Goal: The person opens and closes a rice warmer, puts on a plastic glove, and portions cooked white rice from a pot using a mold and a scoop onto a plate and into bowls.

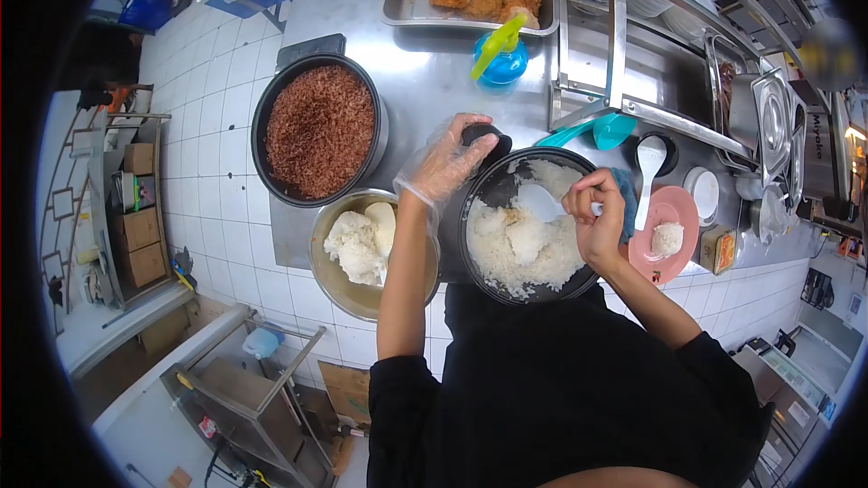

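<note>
Black pot (470, 253) of white rice (542, 258), spoon (540, 202) inside.

Table (411, 68): shiny smooth metal | far tray (395, 9): shiny metal | near left bowl (346, 296): shiny metal | right plate (683, 217): smooth pink plastic-looking | left hand's glove (432, 170): thin, clear, crinkly plastic | floor (208, 190): smooth, glossy white tiles | near left boxes (143, 233): dull brown card

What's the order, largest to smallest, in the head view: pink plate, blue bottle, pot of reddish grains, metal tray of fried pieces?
Pot of reddish grains and metal tray: too alike to rank
Pink plate
Blue bottle
</note>
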Demonstrator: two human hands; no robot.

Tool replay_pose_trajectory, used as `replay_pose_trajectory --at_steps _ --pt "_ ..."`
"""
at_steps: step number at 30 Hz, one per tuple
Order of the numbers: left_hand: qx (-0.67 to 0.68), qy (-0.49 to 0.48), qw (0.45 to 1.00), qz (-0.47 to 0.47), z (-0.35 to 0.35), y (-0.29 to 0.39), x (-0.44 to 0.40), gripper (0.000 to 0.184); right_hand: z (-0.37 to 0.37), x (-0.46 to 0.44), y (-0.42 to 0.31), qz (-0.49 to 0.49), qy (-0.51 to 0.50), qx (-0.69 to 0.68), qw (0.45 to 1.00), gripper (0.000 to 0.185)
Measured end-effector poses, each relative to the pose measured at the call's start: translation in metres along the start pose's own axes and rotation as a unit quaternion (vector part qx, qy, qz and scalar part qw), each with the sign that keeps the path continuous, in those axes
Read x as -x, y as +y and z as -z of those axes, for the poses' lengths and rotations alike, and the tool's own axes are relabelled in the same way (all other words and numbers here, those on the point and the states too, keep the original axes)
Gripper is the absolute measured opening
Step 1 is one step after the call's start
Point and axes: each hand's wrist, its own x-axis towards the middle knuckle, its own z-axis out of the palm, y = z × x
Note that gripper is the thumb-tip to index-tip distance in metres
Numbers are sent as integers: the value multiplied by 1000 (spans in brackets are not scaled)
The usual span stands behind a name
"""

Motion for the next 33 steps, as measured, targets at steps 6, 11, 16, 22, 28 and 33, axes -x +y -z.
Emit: replay_pose_trajectory --at_steps 6,11,16,22,28,33 --pt "-1 11 1000 -1 -1 4 1 45 -5 8 4 -22 120 65 990 18" --pt "2 21 1000 -21 -1 -1 2 44 -9 -1 -48 67 -140 585 796 7" --pt "-19 16 1000 -15 -2 1 0 47 -40 -1 -52 53 -282 831 476 24" --pt "-24 26 999 -27 -2 1 3 47 -33 -27 -56 -45 -318 789 524 27" --pt "16 28 999 -22 -4 -5 3 47 -14 -11 -53 -149 -267 709 635 25" --pt "-24 28 999 -34 -1 -9 1 48 -2 8 -15 -141 -196 662 709 24"
